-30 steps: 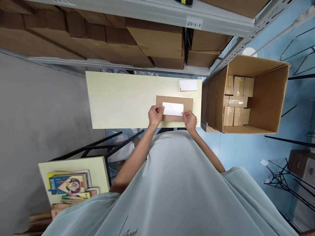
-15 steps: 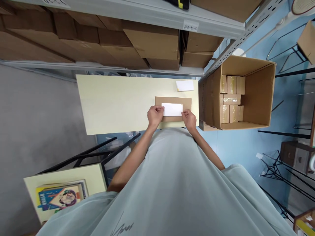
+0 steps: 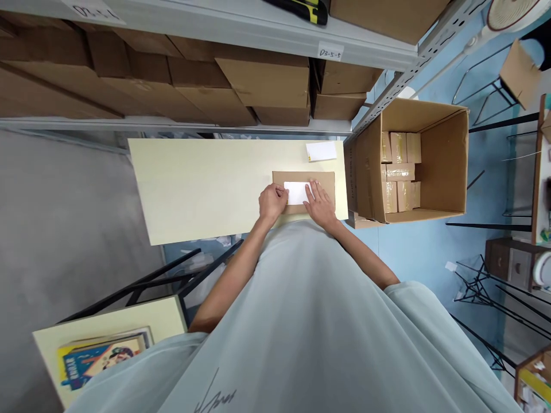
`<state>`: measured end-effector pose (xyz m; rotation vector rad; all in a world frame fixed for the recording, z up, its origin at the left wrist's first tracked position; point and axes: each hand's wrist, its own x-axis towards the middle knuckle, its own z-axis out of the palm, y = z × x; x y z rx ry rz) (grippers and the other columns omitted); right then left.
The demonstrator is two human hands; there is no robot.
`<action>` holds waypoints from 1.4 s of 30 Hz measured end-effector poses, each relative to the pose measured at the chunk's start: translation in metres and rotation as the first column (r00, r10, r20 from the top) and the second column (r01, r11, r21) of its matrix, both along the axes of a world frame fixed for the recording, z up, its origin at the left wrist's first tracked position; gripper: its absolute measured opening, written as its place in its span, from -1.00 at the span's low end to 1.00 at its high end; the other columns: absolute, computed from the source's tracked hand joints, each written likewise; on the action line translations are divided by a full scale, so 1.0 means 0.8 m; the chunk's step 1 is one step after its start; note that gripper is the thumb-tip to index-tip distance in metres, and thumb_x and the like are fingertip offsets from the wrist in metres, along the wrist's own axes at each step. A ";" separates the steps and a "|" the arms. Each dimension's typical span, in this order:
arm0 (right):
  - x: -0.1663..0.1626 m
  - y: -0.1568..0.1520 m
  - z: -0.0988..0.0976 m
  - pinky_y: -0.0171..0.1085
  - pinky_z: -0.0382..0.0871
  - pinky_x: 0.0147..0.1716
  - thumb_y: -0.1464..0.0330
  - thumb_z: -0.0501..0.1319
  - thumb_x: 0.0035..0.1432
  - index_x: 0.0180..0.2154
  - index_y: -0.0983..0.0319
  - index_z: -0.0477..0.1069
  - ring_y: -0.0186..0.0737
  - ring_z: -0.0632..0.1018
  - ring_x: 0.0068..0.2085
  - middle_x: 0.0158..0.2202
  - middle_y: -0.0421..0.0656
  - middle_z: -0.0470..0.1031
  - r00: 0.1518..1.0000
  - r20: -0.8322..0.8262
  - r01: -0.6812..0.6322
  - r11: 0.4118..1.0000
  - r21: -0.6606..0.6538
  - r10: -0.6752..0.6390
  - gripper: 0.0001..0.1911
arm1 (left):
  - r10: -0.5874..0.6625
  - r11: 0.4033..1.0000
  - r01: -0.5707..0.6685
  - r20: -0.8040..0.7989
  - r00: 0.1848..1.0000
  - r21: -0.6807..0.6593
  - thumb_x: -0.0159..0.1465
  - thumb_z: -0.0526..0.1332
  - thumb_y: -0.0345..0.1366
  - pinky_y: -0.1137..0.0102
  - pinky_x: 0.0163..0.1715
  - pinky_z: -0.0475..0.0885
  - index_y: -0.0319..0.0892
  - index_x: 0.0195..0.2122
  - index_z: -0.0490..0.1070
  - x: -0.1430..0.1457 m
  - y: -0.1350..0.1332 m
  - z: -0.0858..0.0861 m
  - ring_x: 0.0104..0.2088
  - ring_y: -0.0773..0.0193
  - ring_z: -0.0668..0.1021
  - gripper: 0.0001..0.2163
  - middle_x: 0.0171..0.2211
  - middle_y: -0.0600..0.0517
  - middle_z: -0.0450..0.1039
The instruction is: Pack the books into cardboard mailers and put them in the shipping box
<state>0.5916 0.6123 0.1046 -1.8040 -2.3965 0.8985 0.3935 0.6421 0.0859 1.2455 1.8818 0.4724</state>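
A white label (image 3: 296, 193) lies on a flat brown cardboard box (image 3: 303, 176) near the right end of the pale yellow table (image 3: 202, 183). At the label's left edge, the fingers of my left hand (image 3: 272, 202) are closed in a pinch on it. My right hand (image 3: 319, 205) lies flat with stretched fingers over the label's right part and hides it. Behind the box, close to the table's far edge, are white slips of paper (image 3: 321, 151).
An open carton (image 3: 443, 155) with several small taped boxes (image 3: 399, 172) stands right of the table. A metal shelf (image 3: 258, 34) full of brown boxes (image 3: 267, 74) runs along the back. Books (image 3: 103, 358) lie on a small table at lower left.
My right hand has moved left from the label's right edge onto its face, and its fingers have gone from pinched to flat. My left hand stays at the left edge.
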 end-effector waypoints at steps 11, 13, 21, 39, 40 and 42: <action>-0.040 -0.004 -0.024 0.06 -0.27 0.64 0.15 -0.12 0.64 0.61 0.24 -0.01 -0.03 -0.15 0.67 0.68 -0.09 -0.23 0.996 0.028 -0.092 0.993 0.068 0.090 -0.33 | -0.365 0.930 0.357 0.108 0.925 0.086 0.18 0.48 -0.24 0.33 -0.10 0.46 -0.09 0.38 0.45 -0.042 0.002 -0.012 -0.29 0.20 0.49 -0.30 -0.29 0.08 0.38; -0.029 -0.004 -0.030 0.08 -0.27 0.64 0.15 -0.14 0.64 0.61 0.24 -0.02 -0.02 -0.13 0.67 0.67 -0.06 -0.24 0.995 0.050 -0.089 0.992 0.086 0.085 -0.32 | -0.461 0.886 0.455 0.067 0.885 0.090 0.23 0.46 -0.22 0.33 -0.06 0.45 -0.07 0.38 0.48 -0.048 0.004 -0.011 -0.27 0.21 0.48 -0.34 -0.27 0.07 0.34; 0.040 -0.018 -0.038 0.18 -0.27 0.62 0.13 -0.17 0.63 0.61 0.30 -0.01 0.04 -0.16 0.67 0.66 -0.01 -0.15 0.986 0.066 0.143 0.981 0.130 -0.153 -0.30 | -0.483 0.876 0.479 0.070 0.873 0.066 0.28 0.44 -0.20 0.37 -0.05 0.44 0.00 0.40 0.47 -0.051 0.000 -0.015 -0.23 0.24 0.46 -0.37 -0.24 0.08 0.31; 0.027 -0.025 -0.028 0.25 -0.30 0.61 0.07 0.00 0.60 0.61 0.16 0.03 0.14 -0.21 0.67 0.68 -0.05 -0.27 0.945 0.091 0.310 0.949 0.060 -0.315 -0.29 | -0.296 0.950 0.280 0.115 0.948 0.141 0.19 0.45 -0.11 0.29 -0.04 0.51 -0.20 0.38 0.44 -0.050 -0.018 -0.025 -0.27 0.24 0.48 -0.27 -0.21 0.05 0.42; 0.036 -0.027 -0.026 0.24 -0.27 0.60 0.05 0.03 0.59 0.61 0.19 0.01 0.17 -0.18 0.67 0.68 -0.01 -0.25 0.924 0.097 0.369 0.929 0.039 -0.371 -0.26 | -0.225 0.966 0.209 0.099 0.969 0.151 0.17 0.46 -0.07 0.26 0.01 0.53 -0.24 0.40 0.40 -0.050 -0.024 -0.027 -0.23 0.21 0.51 -0.22 -0.17 0.02 0.45; 0.046 -0.030 -0.022 0.20 -0.11 0.59 0.04 0.08 0.57 0.62 0.27 -0.05 0.20 -0.04 0.65 0.65 0.10 -0.10 0.878 0.075 0.477 0.877 -0.049 -0.473 -0.18 | -0.076 0.991 0.066 0.081 0.994 0.120 0.13 0.47 0.00 0.18 0.07 0.56 -0.32 0.40 0.36 -0.050 -0.036 -0.030 -0.12 0.12 0.57 -0.14 -0.07 -0.09 0.50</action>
